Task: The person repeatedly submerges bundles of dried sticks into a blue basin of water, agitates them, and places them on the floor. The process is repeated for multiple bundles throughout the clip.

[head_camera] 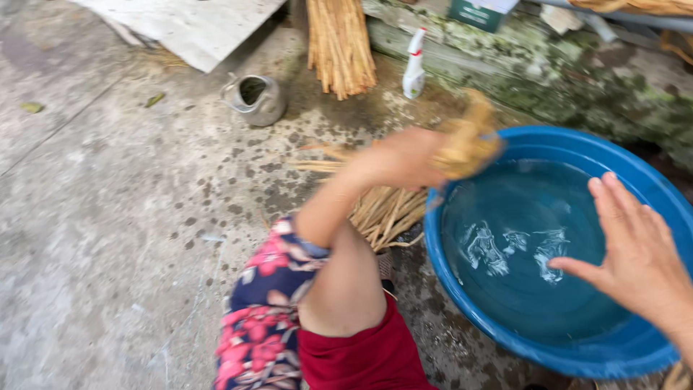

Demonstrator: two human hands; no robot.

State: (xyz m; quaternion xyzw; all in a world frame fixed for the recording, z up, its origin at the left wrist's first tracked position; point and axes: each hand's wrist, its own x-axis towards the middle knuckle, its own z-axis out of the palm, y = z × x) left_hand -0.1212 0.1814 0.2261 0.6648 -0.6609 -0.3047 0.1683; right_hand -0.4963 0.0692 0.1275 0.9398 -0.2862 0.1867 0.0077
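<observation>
**Straw bundle being held at the rim of a blue basin**

The straw bundle [468,148] is sitting in the left hand [408,157], a clump of pale yellow, fibrous stalks, blurred by motion, so its exact outline is hard to tell. It is hanging just over the left rim of the basin [462,289], and its long axis is running roughly from the hand up and to the right, with the frayed upper end pointing toward the mossy wall [577,94]. The left hand is closing around the bundle, fingers wrapped on the stalks.

The right hand [635,253] is spreading wide and flat above the right side of the basin, fingers apart, holding nothing and not touching the water as far as can be told.

The basin is round, smooth blue plastic, wide and shallow, and it is holding clear water [527,245] that is rippling with white glints. It is resting on the floor [108,217], which is rough grey concrete, mottled with dark wet spots.

More loose straw [382,213] is lying on the floor just left of the basin, its stalks fanning out under the left forearm. A thicker sheaf of straw [339,43] is leaning upright at the top, near a white spray bottle [413,68] with a red trigger. A dented metal kettle [254,100] is standing to the left of the sheaf, lid off. The person's knee, in flowered cloth and red fabric, is showing at the bottom.
</observation>
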